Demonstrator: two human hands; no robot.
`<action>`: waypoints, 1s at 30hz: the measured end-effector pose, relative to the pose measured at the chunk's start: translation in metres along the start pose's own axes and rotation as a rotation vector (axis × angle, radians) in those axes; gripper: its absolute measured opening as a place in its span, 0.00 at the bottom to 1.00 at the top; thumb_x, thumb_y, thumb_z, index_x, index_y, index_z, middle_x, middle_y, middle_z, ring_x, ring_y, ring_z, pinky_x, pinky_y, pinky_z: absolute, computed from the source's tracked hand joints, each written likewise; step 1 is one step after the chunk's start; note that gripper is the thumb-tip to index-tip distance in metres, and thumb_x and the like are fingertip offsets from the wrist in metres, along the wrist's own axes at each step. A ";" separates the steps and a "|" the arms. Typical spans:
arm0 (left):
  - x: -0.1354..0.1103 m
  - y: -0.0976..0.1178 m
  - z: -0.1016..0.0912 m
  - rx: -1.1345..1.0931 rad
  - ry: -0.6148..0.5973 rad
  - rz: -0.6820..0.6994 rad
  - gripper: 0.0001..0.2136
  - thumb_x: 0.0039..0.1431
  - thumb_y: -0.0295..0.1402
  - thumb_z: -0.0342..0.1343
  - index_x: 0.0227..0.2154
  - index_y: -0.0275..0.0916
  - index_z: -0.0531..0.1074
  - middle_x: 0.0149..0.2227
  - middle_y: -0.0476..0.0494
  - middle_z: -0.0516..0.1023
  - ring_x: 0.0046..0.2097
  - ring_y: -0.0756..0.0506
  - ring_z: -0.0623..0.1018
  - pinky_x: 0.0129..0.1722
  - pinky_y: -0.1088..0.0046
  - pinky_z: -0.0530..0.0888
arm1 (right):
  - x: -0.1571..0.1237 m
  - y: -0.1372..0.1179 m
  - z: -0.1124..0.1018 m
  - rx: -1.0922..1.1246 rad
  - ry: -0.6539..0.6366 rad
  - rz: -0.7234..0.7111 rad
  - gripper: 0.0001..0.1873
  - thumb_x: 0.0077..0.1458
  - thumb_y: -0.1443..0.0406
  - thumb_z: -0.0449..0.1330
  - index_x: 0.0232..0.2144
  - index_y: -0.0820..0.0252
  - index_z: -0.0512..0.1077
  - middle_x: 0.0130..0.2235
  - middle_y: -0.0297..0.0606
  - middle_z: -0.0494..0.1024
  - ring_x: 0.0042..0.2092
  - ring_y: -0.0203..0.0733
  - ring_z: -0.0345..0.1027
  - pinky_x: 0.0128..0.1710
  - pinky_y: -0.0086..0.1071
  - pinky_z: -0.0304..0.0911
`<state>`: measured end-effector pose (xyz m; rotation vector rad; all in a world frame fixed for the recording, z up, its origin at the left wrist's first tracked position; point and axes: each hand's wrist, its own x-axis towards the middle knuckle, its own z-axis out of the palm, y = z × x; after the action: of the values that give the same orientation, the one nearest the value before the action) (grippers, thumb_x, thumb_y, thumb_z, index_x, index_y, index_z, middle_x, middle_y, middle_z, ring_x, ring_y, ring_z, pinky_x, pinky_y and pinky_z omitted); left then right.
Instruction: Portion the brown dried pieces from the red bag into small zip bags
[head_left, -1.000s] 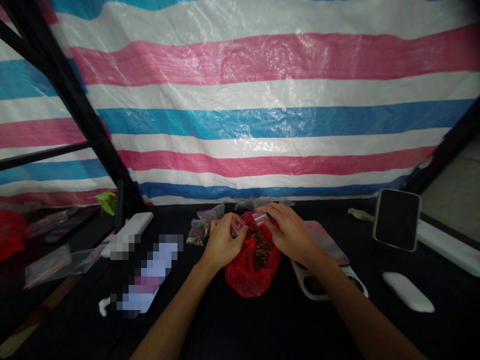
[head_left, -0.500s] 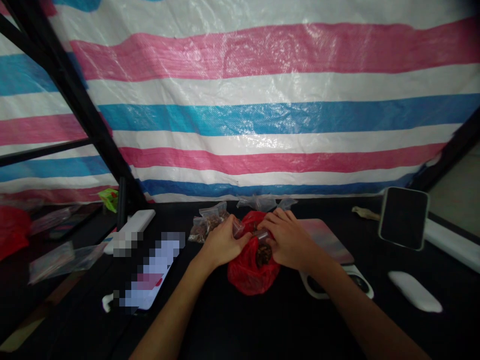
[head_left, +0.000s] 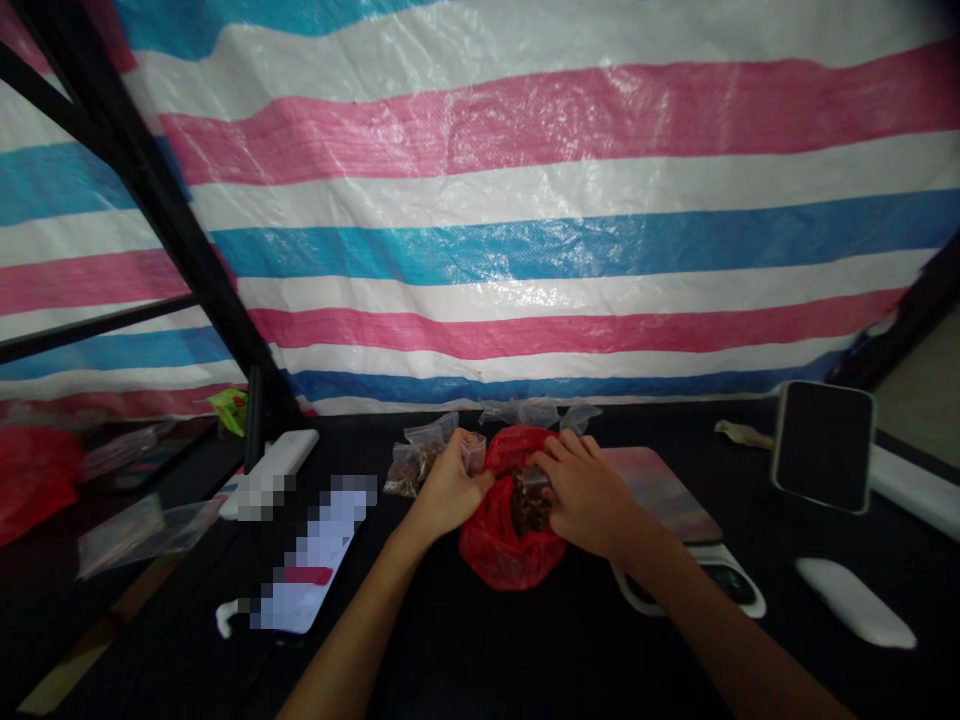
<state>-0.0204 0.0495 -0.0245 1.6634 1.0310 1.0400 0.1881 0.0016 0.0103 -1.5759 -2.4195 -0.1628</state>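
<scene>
In the middle of the black table stands an open red plastic bag [head_left: 510, 562] with loose brown bits [head_left: 529, 512] inside. At its left edge, my left hand [head_left: 450, 490] is closed around a small clear zip bag [head_left: 472, 452], whose top shows above the fingers. My right hand [head_left: 589, 495] is over the bag's right side, fingers curled round a small clear cup [head_left: 532, 478] that sits low against the brown bits. Its far end is hidden by the fingers. Several filled zip bags [head_left: 409, 465] lie just left of my left hand.
Clear bags [head_left: 525, 412] lie behind the red bag. On the right are a pinkish flat panel on a white-rimmed device [head_left: 660, 490], a dark-screened device [head_left: 823, 445] and a white mouse-like object [head_left: 855, 602]. A lit phone [head_left: 315, 560] and white box [head_left: 281, 465] lie left.
The clear cup has moved from beside the zip bag down and right into the red bag with my right hand. My left hand keeps the zip bag. The whole view has shifted slightly.
</scene>
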 end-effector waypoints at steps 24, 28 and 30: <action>-0.003 -0.002 -0.001 -0.014 -0.081 -0.055 0.15 0.46 0.19 0.53 0.38 0.39 0.66 0.34 0.51 0.76 0.36 0.48 0.76 0.35 0.73 0.72 | 0.000 0.001 0.000 0.209 -0.006 -0.063 0.17 0.48 0.73 0.64 0.41 0.55 0.76 0.44 0.39 0.80 0.48 0.51 0.65 0.46 0.42 0.51; -0.003 0.000 0.001 -0.126 -0.125 -0.107 0.15 0.46 0.20 0.51 0.38 0.39 0.66 0.34 0.52 0.75 0.35 0.48 0.76 0.35 0.73 0.72 | 0.001 -0.005 0.006 0.268 -0.006 -0.024 0.12 0.52 0.70 0.65 0.40 0.55 0.76 0.42 0.38 0.81 0.48 0.49 0.66 0.46 0.41 0.52; -0.003 0.004 0.002 -0.150 -0.116 -0.109 0.14 0.46 0.19 0.51 0.37 0.39 0.65 0.33 0.53 0.74 0.34 0.50 0.75 0.34 0.74 0.71 | 0.001 -0.005 0.008 0.273 0.003 0.016 0.10 0.53 0.70 0.65 0.39 0.56 0.76 0.41 0.38 0.81 0.47 0.49 0.67 0.46 0.41 0.52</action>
<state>-0.0189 0.0448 -0.0218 1.5110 0.9342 0.9161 0.1818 0.0025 0.0027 -1.4693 -2.3097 0.1620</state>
